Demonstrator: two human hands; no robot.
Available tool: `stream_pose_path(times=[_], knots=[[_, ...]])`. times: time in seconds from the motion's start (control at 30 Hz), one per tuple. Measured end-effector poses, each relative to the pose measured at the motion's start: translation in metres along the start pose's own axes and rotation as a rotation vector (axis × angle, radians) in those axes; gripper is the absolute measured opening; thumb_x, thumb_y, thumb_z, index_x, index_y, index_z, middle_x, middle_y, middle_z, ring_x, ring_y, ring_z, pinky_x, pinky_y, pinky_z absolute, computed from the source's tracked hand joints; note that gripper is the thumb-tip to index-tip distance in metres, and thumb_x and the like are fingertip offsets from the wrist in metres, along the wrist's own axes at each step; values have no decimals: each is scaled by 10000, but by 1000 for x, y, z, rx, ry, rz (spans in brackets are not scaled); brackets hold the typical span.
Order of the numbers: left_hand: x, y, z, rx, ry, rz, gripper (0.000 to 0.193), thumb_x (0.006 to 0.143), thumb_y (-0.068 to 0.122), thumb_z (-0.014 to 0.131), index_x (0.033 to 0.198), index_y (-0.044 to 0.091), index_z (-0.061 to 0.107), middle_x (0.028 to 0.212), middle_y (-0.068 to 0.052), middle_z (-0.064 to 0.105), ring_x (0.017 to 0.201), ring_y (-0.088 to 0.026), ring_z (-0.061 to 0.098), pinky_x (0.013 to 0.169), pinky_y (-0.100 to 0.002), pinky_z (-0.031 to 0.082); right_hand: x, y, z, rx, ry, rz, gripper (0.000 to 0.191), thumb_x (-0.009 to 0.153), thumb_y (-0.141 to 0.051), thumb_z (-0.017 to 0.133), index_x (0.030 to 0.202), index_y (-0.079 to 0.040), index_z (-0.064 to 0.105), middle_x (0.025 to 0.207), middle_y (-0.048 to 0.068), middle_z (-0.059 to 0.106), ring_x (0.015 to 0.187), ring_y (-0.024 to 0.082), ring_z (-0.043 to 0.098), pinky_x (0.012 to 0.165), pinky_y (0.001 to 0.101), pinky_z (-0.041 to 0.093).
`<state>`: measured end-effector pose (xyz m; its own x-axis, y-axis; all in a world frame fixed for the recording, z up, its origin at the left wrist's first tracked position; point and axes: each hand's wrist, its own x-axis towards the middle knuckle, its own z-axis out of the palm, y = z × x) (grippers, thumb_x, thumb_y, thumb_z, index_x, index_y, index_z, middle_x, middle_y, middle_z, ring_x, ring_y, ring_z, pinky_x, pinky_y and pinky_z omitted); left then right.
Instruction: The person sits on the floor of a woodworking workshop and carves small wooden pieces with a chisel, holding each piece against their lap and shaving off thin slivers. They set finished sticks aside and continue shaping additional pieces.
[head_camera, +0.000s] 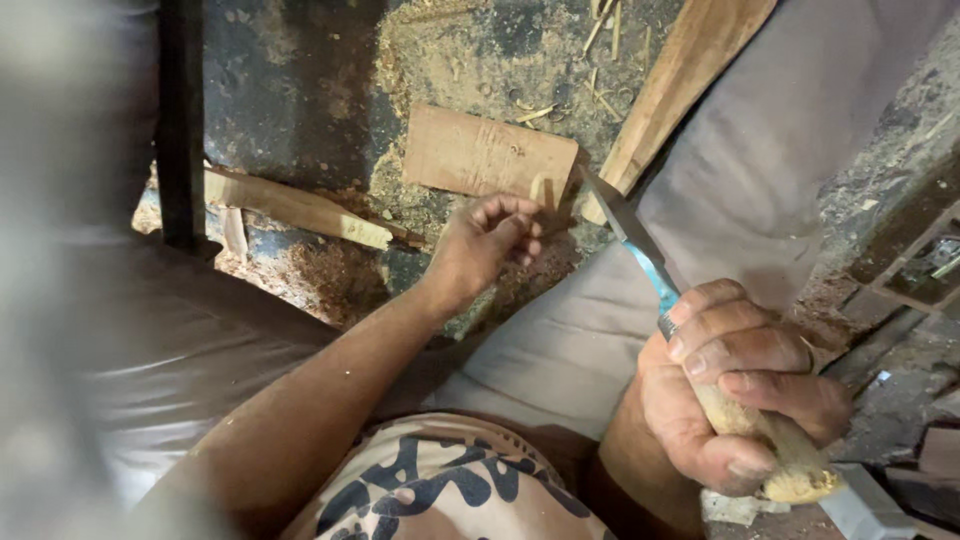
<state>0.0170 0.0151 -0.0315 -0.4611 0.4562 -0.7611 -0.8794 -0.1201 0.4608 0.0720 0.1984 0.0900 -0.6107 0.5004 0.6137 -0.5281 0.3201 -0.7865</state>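
Note:
My right hand (735, 385) grips the pale wooden handle of a chisel (640, 245), whose flat metal blade with a blue collar points up and left over my grey-trousered leg (760, 170). My left hand (485, 240) reaches down toward the floor with fingers curled, pinching a small pale wood sliver beside a flat rectangular piece of wood (485, 155). The blade's tip ends close to that piece's right edge.
A long wooden plank (685, 75) leans diagonally at the upper right. A wood strip (300, 208) lies on the dusty floor amid sawdust and chips. A dark vertical post (180, 120) stands at left. Metal clutter (920, 265) sits at right.

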Motion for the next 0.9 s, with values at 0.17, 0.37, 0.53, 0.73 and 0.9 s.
stream_pose_path(times=[0.17, 0.37, 0.53, 0.73, 0.9], knots=[[1, -17, -1, -106, -10, -70, 235, 1038, 108, 537, 1232, -10, 598, 985, -64, 716, 839, -156, 705, 763, -330, 609, -8, 1, -5, 7, -18, 25, 439, 1041, -509, 482, 987, -74, 452, 732, 80, 547, 534, 189, 528, 552, 429, 545], [-3, -13, 3, -222, -71, 29, 252, 1008, 53, 635, 1220, -12, 516, 1019, -102, 718, 925, -174, 718, 815, -321, 601, -9, 4, -5, 15, -59, 67, 450, 1029, -525, 486, 997, -77, 455, 743, 66, 526, 552, 195, 517, 559, 427, 524], [-2, -6, 11, -79, -32, 44, 236, 994, 109, 649, 1138, 17, 486, 983, -83, 725, 902, -145, 723, 778, -303, 604, -7, -6, 9, 25, -101, 95, 441, 1026, -508, 531, 995, -73, 462, 750, 64, 540, 559, 183, 534, 568, 432, 524], [-7, 2, 7, 490, 19, 140, 223, 1007, 243, 650, 900, 54, 696, 752, 9, 663, 696, -74, 569, 629, -256, 488, -1, -19, 29, 110, -237, 177, 435, 999, -484, 601, 969, -64, 494, 705, 40, 568, 523, 171, 558, 541, 414, 541], [2, -5, 4, 516, 40, 47, 172, 957, 165, 684, 826, 55, 703, 684, 31, 635, 623, -56, 521, 572, -267, 450, 15, -6, 25, 209, -382, 39, 431, 982, -449, 640, 962, -41, 503, 647, 25, 552, 486, 168, 565, 511, 405, 569]])
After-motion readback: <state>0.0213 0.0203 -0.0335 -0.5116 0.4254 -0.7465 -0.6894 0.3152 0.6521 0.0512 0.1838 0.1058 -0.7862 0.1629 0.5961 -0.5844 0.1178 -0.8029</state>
